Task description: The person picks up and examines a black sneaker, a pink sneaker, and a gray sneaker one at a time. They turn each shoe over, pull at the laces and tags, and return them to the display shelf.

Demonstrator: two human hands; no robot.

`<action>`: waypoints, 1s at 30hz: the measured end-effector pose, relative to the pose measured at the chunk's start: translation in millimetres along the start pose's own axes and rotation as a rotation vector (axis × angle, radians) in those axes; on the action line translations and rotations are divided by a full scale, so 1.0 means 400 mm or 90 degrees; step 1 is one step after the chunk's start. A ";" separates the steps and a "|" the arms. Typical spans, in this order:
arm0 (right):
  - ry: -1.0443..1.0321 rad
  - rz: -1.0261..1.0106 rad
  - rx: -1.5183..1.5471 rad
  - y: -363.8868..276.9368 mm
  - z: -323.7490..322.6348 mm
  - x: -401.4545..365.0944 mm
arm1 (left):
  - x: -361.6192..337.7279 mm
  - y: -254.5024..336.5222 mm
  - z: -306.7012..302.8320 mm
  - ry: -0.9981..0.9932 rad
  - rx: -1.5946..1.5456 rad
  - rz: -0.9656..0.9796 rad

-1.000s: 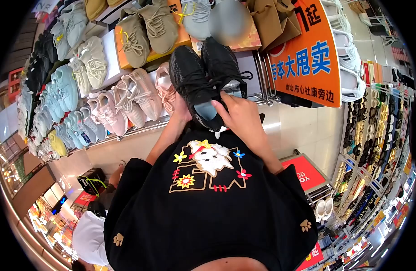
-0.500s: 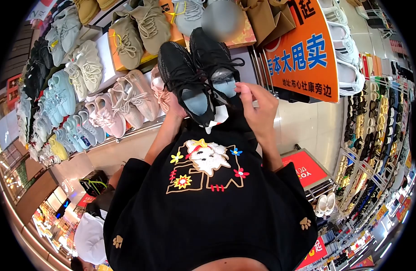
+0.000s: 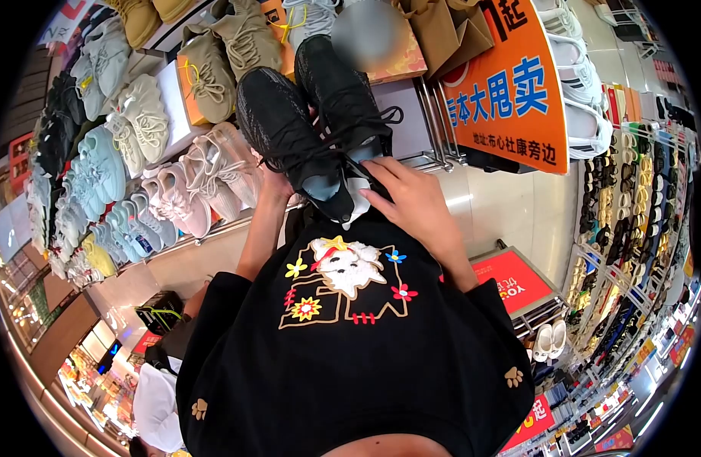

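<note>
While the wearer's black sweatshirt is filling the lower middle, both hands are holding a pair of black shoes just beyond it, toes pointing away. Left hand is gripping the left shoe from its outer side; right hand is pinching the right shoe's heel. White tag is showing between the heels. Glossy pale floor is showing to the right, red sign standing over it. Past the hands, a rack is carrying pink, blue and beige shoes, some sitting on boxes. Orange sign and brown paper bag are standing at its right end. Far right, shelves are running back.

Left fingers are mostly hiding behind the shoe. Grey blur is masking something above the toes; can't tell what. Orange sign's top is running out of view. Person in white, lower left, is partly hiding behind the sleeve.
</note>
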State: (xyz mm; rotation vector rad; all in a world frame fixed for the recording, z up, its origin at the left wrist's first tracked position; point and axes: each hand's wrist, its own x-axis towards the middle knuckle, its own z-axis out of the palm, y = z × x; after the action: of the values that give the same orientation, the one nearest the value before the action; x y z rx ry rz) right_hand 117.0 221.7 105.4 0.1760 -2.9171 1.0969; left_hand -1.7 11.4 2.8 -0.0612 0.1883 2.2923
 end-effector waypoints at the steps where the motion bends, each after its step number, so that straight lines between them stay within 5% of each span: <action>1: 0.000 0.001 0.000 -0.003 0.000 -0.001 | -0.002 0.002 -0.010 0.000 0.000 -0.001; 4: 0.000 0.014 -0.010 -0.008 0.001 -0.002 | -0.004 -0.001 -0.011 0.063 0.019 0.008; 13: 0.007 0.003 -0.034 -0.017 -0.004 0.001 | -0.006 -0.044 -0.018 -0.013 -0.103 -0.036; 15: -0.002 0.033 -0.050 -0.018 -0.003 0.005 | -0.011 -0.040 -0.033 0.091 -0.017 0.002; 22: 0.106 -0.003 -0.070 -0.008 0.006 0.034 | -0.007 -0.030 -0.025 0.132 0.037 0.032; 30: 0.077 0.081 -0.059 -0.028 0.015 0.061 | 0.012 -0.054 0.015 0.385 0.149 0.086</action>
State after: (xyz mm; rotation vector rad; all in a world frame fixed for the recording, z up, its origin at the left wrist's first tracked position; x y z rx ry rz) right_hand 94.3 207.0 109.6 -0.0753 -2.8966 0.9482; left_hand 11.3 30.0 5.9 -0.6388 0.7885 2.3065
